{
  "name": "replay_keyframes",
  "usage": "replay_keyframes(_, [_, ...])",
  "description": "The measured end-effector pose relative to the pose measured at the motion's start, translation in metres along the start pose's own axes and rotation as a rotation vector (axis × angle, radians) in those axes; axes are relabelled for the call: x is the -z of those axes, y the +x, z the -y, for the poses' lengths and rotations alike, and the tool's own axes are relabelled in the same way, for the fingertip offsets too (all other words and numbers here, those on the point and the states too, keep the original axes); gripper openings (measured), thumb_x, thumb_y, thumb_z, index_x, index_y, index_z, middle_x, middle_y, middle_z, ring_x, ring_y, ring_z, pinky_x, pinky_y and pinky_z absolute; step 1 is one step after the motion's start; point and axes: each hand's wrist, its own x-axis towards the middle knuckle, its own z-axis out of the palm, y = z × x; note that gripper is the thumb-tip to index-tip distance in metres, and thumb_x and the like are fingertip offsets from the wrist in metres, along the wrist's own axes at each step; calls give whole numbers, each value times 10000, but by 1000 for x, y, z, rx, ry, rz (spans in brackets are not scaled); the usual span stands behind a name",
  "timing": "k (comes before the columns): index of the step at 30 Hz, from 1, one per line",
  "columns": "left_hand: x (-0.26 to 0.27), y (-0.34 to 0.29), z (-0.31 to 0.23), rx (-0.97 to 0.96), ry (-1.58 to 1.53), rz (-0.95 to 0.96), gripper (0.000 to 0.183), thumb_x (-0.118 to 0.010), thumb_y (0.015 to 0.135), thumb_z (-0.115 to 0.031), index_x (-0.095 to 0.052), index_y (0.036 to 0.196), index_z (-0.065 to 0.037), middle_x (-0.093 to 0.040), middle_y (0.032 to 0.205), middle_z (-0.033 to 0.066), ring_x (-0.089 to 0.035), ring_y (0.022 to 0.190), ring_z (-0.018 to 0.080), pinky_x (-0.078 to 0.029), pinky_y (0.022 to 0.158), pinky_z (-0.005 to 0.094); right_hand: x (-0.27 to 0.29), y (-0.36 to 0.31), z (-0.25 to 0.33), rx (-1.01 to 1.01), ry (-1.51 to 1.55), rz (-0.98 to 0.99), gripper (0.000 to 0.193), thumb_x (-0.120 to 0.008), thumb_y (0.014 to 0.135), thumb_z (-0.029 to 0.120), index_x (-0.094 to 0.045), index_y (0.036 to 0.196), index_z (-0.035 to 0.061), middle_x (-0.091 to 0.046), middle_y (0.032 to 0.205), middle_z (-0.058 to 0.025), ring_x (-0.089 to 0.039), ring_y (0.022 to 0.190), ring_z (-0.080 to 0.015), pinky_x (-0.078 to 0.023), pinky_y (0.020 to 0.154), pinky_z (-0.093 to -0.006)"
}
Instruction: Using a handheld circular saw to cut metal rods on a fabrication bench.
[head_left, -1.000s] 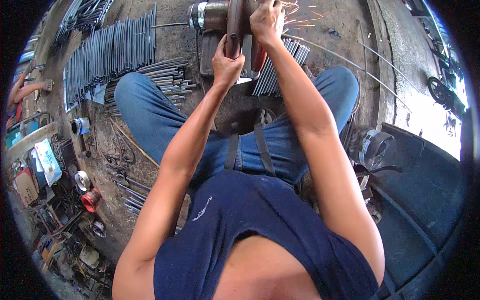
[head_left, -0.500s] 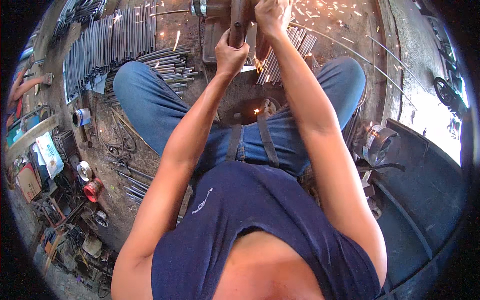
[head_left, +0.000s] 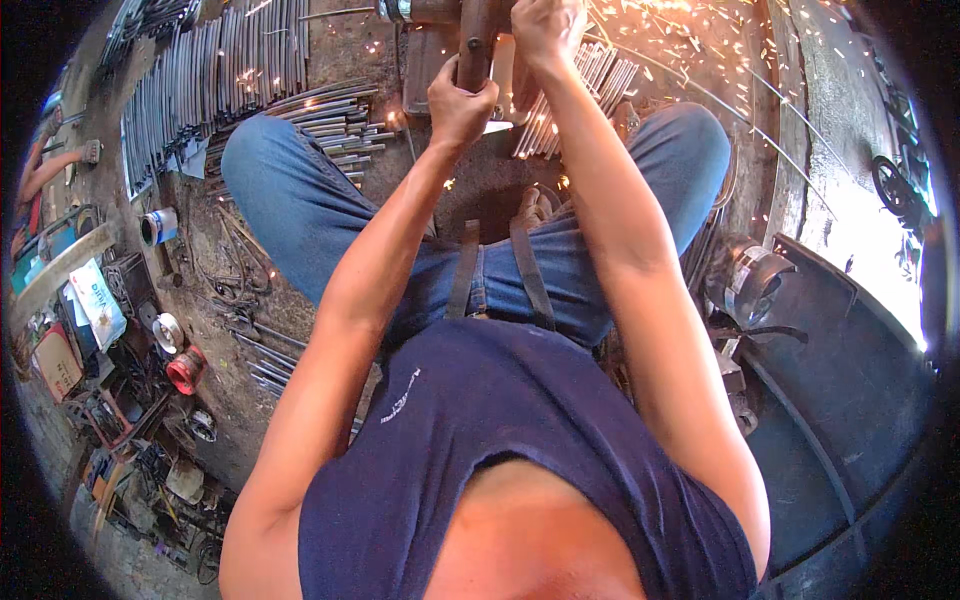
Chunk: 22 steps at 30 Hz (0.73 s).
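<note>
My left hand (head_left: 462, 108) is closed around the lower end of a rusty brown metal bar (head_left: 479, 45), part of a machine that is cut off by the top edge. Beside it, farther up, my right hand (head_left: 547, 35) has its fingers curled in a grip; what they hold is hidden. Bright sparks (head_left: 680, 35) spray out on the right beyond my right hand. Thin metal rods (head_left: 580, 98) lie bundled just below my right wrist. A grey metal base (head_left: 428, 70) shows left of the bar.
Stacks of metal rods (head_left: 225, 85) cover the floor at left. A blue-labelled can (head_left: 158, 227) and a red spool-like ring (head_left: 186, 370) lie lower left, near cluttered tools. Another person's leg (head_left: 60, 163) shows at far left. A dark metal sheet (head_left: 830, 400) stands at right.
The sparks have grown denser and spread wider at upper right. Both hands keep their grips, almost in the same place.
</note>
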Motion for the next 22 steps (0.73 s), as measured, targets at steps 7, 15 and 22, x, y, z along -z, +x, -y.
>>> replay_keyframes(7, [-3, 1, 5, 36, -151, 5, 372, -678, 678, -167, -626, 991, 26, -671, 785, 130, -656, 714, 196, -513, 683, 345, -8, 0, 3, 108, -102, -150, 293, -458, 941, 163, -462, 1091, -89, -572, 913, -307, -586, 844, -421, -477, 725, -480])
replay_keyframes(15, [-1, -2, 5, -13, -73, -21, 312, -675, 678, -173, -621, 915, 23, -662, 744, 128, -636, 667, 191, -507, 649, 350, -8, -2, 3, 110, -75, -162, 341, -439, 952, 170, -469, 1119, -125, -584, 933, -317, -588, 858, -446, -480, 754, -479])
replay_keyframes(22, [-2, 0, 10, -16, -133, -5, 303, -683, 671, -172, -620, 894, 23, -664, 732, 122, -634, 660, 190, -506, 644, 350, -14, -5, -6, 54, -68, -106, 419, -434, 955, 189, -450, 1211, -142, -589, 1012, -330, -600, 900, -439, -491, 785, -453])
